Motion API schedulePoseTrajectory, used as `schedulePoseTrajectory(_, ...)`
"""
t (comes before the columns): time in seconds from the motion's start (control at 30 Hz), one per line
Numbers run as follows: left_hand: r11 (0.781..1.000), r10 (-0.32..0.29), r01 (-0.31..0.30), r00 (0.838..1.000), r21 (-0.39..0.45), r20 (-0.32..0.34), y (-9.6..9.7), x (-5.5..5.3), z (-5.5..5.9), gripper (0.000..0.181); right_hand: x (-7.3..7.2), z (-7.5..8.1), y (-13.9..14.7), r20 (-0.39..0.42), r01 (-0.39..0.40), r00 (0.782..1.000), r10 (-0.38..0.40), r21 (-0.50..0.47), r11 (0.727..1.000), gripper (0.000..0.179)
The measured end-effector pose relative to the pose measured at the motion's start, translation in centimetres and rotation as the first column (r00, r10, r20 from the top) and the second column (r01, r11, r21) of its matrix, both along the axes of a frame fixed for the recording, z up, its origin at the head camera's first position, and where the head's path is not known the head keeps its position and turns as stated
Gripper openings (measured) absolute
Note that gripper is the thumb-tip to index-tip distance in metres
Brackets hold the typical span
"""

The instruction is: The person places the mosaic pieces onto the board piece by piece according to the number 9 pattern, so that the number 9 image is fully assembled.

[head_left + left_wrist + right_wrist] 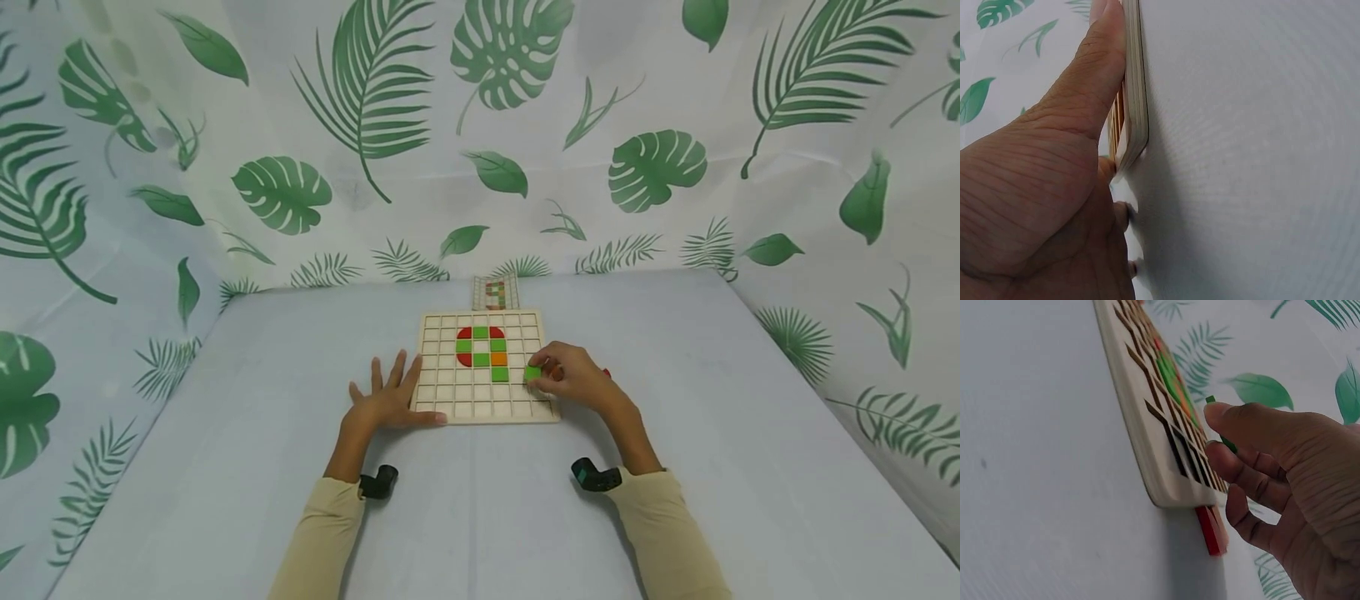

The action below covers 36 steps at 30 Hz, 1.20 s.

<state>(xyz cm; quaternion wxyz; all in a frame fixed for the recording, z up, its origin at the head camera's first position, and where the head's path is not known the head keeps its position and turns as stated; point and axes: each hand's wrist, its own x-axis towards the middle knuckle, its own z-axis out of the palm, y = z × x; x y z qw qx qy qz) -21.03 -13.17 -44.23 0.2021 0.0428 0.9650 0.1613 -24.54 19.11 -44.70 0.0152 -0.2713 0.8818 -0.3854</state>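
Note:
A wooden grid board [444, 402] lies on the table with red, green and orange tiles set in its cells. They form a loop, with one green tile [499, 374] below its right side. My right hand [581, 379] pinches a loose green square tile [532, 372] between thumb and fingers, above the board's right part. In the right wrist view that tile [1229, 444] appears edge-on, apart from the grid. My left hand [385, 407] rests at the board's near left corner, fingers spread and straight. Its thumb [1094, 75] lies along the near edge.
Behind the board stands a small card [480, 292] with a similar coloured pattern on a grid. A red piece [1211, 534] lies beyond the board's right edge, mostly hidden by the right hand in the head view. Leaf-printed cloth [525, 225] encloses the pale table [480, 508].

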Motion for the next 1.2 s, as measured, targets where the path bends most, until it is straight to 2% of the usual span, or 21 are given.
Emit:
schedulePoseTrajectory(0.13,1.0,0.001,-0.001,1.0,0.001,-0.001,0.0,0.0,0.0,0.114,-0.1,-0.2,-1.0,0.034,-0.027,0.999,0.027,0.002,1.0,0.022)
schedulePoseTrajectory(0.33,1.0,-0.001,0.001,1.0,-0.007,-0.009,0.1,0.0,0.2,0.113,-0.3,-0.7,-2.1,0.011,-0.059,0.998,0.059,0.053,0.997,0.025)
schedulePoseTrajectory(0.43,1.0,0.0,0.0,1.0,-0.009,-0.008,0.1,0.1,0.2,0.113,-0.2,-0.9,-2.5,0.015,-0.062,0.998,0.062,0.049,0.997,0.028)
schedulePoseTrajectory(0.63,1.0,0.001,-0.001,1.0,-0.007,-0.001,0.1,0.1,0.2,0.113,-0.1,-1.3,-3.0,-0.022,-0.066,0.997,0.069,0.099,0.993,0.027)
schedulePoseTrajectory(0.9,1.0,0.001,-0.001,1.0,0.0,0.001,0.1,0.0,0.2,0.114,0.3,-0.9,-3.7,-0.063,-0.084,0.993,0.095,0.16,0.984,0.024)
schedulePoseTrajectory(1.03,1.0,0.004,-0.004,1.0,-0.008,0.018,0.0,0.0,0.0,0.115,0.5,-0.8,-4.0,-0.063,-0.083,0.994,0.095,0.165,0.983,0.023)
schedulePoseTrajectory(1.2,1.0,0.005,-0.005,1.0,-0.019,0.029,-0.1,-0.1,-0.2,0.115,0.4,-1.0,-4.0,-0.103,-0.091,0.988,0.113,0.2,0.976,0.02)
